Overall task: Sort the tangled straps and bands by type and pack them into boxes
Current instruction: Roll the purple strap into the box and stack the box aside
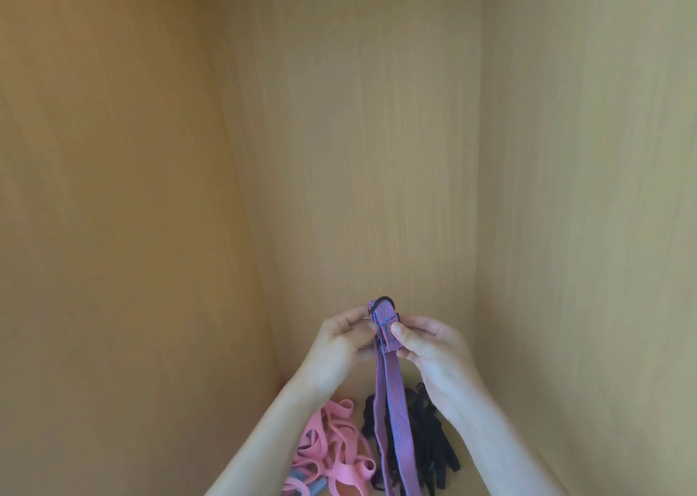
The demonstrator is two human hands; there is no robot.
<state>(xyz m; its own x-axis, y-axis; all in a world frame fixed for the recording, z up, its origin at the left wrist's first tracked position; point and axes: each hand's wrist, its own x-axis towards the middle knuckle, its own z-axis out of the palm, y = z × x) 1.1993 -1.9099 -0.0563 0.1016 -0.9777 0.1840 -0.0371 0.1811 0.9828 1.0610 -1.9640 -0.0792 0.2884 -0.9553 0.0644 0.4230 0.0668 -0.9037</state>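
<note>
A red-and-blue striped strap (392,412) with a black ring at its top end is held up between both hands, its two lengths hanging straight down out of the frame's bottom. My left hand (343,344) pinches the strap's folded top from the left. My right hand (430,348) pinches it from the right, thumb on the front. Below lie a tangle of pink bands (332,446) and a bunch of black straps (433,442).
Wooden panels (369,137) rise close in front and on both sides, forming a corner-like recess. A couple of blue bands (305,484) peek from under the pink tangle at the bottom edge. No box is in view.
</note>
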